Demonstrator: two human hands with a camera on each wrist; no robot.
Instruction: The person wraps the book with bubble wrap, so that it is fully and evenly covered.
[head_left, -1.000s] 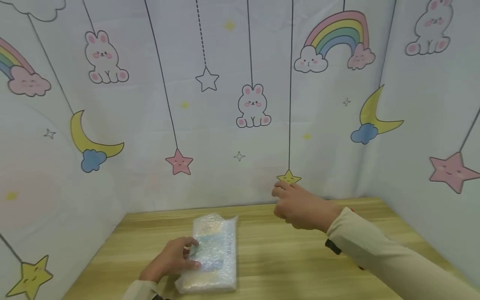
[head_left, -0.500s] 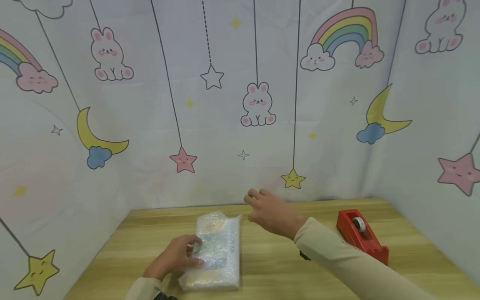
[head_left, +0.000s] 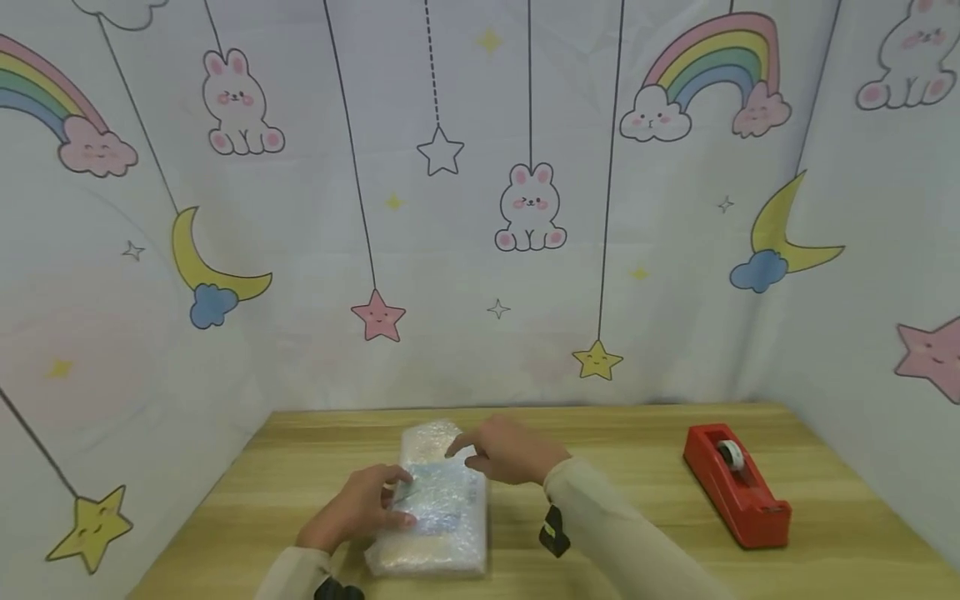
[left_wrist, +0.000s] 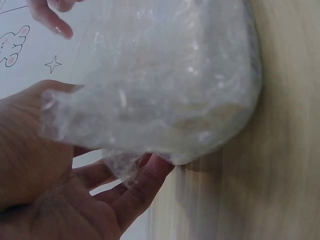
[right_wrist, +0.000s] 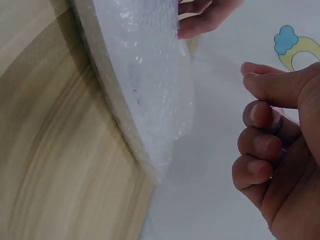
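A flat rectangular package in bubble wrap (head_left: pixel 442 500) lies on the table, with pale coloured patches showing through. My left hand (head_left: pixel 360 507) grips its left edge, thumb near the front and fingers further back. In the left wrist view, a loose flap of the bubble wrap (left_wrist: pixel 95 117) overlaps that hand. Over the package's upper right part is my right hand (head_left: pixel 510 450), index finger extended toward the wrap in the head view. The right wrist view shows its thumb and index tips (right_wrist: pixel 255 82) close together and the other fingers curled; I cannot tell whether something thin is between them.
A red tape dispenser (head_left: pixel 738 487) with a roll of tape stands at the right of the wooden table (head_left: pixel 600 533). White fabric walls (head_left: pixel 450 358) printed with rabbits, stars, moons and rainbows enclose the back and both sides.
My right hand has moved left and down from beside the tape dispenser to over the package, uncovering the dispenser in the head view. My left hand keeps its place on the package.
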